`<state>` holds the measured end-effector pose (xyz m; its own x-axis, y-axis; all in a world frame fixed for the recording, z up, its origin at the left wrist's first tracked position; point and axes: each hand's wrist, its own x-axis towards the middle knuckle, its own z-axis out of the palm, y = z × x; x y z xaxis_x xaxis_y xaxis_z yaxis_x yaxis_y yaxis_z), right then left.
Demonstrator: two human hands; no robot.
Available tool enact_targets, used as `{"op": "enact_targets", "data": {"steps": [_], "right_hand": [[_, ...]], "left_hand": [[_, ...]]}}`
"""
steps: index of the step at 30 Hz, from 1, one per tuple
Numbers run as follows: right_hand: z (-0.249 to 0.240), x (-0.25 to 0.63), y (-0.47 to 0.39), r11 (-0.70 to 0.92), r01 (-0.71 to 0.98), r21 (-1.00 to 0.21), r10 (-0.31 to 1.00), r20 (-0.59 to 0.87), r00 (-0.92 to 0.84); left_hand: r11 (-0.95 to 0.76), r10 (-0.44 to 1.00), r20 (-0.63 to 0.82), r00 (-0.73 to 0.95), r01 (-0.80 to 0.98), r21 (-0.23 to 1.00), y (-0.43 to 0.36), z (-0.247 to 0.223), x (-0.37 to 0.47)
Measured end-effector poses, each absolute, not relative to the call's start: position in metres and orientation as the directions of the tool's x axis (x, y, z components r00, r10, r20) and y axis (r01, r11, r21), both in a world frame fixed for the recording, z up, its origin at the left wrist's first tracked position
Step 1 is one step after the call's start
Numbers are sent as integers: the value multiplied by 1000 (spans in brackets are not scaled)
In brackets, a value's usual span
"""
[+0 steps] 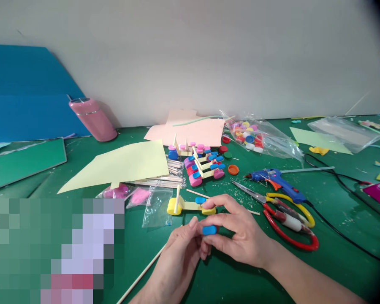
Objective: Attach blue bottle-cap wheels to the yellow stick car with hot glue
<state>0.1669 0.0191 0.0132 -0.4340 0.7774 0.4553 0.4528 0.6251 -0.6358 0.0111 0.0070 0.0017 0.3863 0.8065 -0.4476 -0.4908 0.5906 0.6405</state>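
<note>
Between the fingers and thumb of my right hand (240,232) is a small blue oval piece (210,230). My left hand (183,257) meets the right at this piece, its fingers curled; whatever they grip is hidden. Just beyond my fingertips stands a small craft-stick car (191,206) with yellow bottle-cap ends and an upright stick. Another blue oval (201,200) sits on it by my right index finger. A thin wooden stick (142,274) runs beneath my left hand toward the front edge.
Several similar cars (204,164) cluster behind. Scissors (281,215) and a blue glue gun (275,181) with a black cord lie at right. A bag of coloured caps (253,135), yellow paper (120,164), a clear bag (158,207) and a pink tumbler (95,120) are around.
</note>
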Motion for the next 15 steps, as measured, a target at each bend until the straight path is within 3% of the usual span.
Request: {"op": "enact_targets", "data": {"steps": [7,15], "right_hand": [[8,167,20,658,424,-622,749,480,-457],[6,166,19,654,403,-641,750,477,-458]], "left_hand": [[569,814,-409,413,-424,705,6,-5,9],[573,808,-397,435,-429,698,4,-6,8]]}}
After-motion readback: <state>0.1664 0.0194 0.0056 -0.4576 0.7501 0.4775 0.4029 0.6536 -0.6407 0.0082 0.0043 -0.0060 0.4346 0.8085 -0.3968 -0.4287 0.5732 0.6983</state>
